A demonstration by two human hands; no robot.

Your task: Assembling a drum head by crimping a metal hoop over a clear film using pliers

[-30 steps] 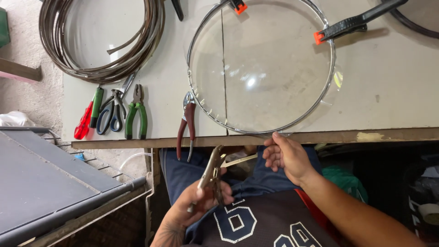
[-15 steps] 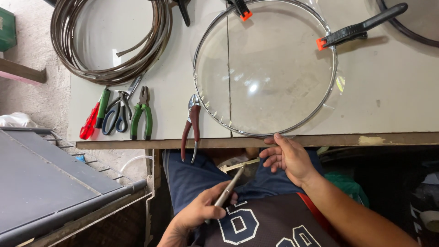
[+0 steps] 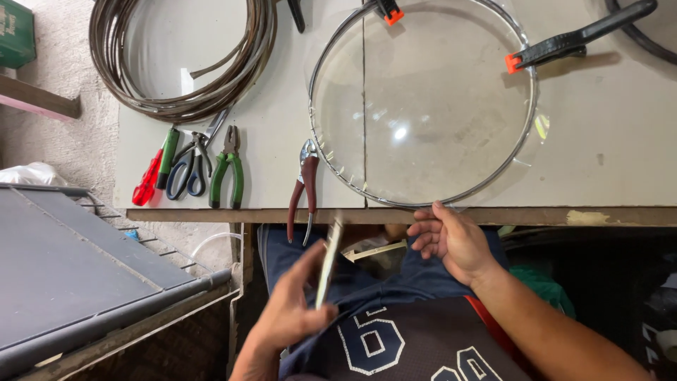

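My left hand (image 3: pixel 288 312) is below the table's front edge, closed around a slim metal tool (image 3: pixel 328 262) that points up and is blurred. My right hand (image 3: pixel 453 238) rests at the table edge, fingertips on the near rim of a large metal hoop (image 3: pixel 526 144) that frames a clear round sheet (image 3: pixel 423 106). A thin pale strip (image 3: pixel 375 252) runs left from under my right hand toward the tool. Whether the fingers pinch the strip is hidden.
Two black clamps with orange tips (image 3: pixel 578 39) (image 3: pixel 386 10) grip the hoop's far side. Red-handled pliers (image 3: pixel 303 189) overhang the pale table (image 3: pixel 620 155). Green pliers (image 3: pixel 229 169), scissors (image 3: pixel 189 168), a red screwdriver (image 3: pixel 148 182) and a coiled metal band (image 3: pixel 183 60) lie left.
My left hand has raised and turned the metal tool upright, closer to the table edge and the strip. My right hand stays at the hoop's rim.
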